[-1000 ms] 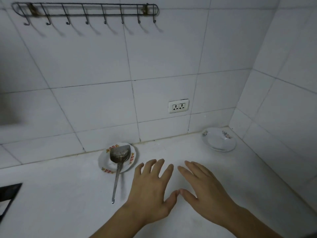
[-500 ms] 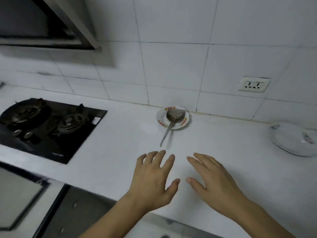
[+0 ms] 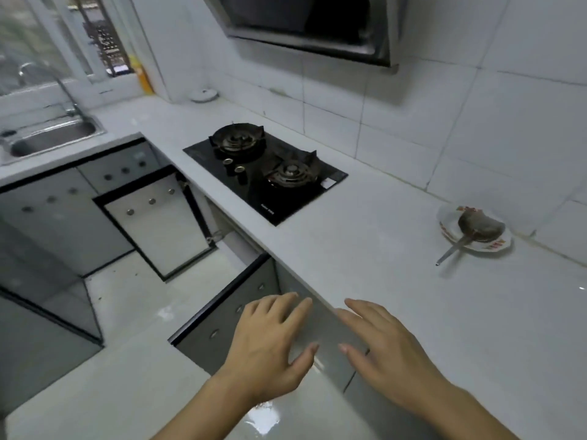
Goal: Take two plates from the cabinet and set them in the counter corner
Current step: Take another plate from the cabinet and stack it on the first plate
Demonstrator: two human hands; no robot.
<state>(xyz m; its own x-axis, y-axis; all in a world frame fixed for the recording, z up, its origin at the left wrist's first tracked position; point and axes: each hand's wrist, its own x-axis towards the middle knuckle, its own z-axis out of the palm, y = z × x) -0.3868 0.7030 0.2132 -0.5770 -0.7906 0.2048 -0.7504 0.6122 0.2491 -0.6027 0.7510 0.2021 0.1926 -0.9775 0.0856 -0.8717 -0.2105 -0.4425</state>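
Left hand [image 3: 270,347] and right hand [image 3: 386,350], both spread wide with empty grip, hover at the bench [image 3: 397,265] front edge. Below and left of them stands an open cabinet door [image 3: 158,223], nearer the left hand; no task plates are visible inside. Farther right, a saucer [image 3: 495,246] carries a skimmer [image 3: 479,228].

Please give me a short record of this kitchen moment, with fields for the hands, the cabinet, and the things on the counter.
left hand: open, empty, over the counter edge
right hand: open, empty, over the counter edge
cabinet door: open, below the stove
stove: black, two burners, no pot
plate: on the counter by the wall, a skimmer resting on it
sink: far left
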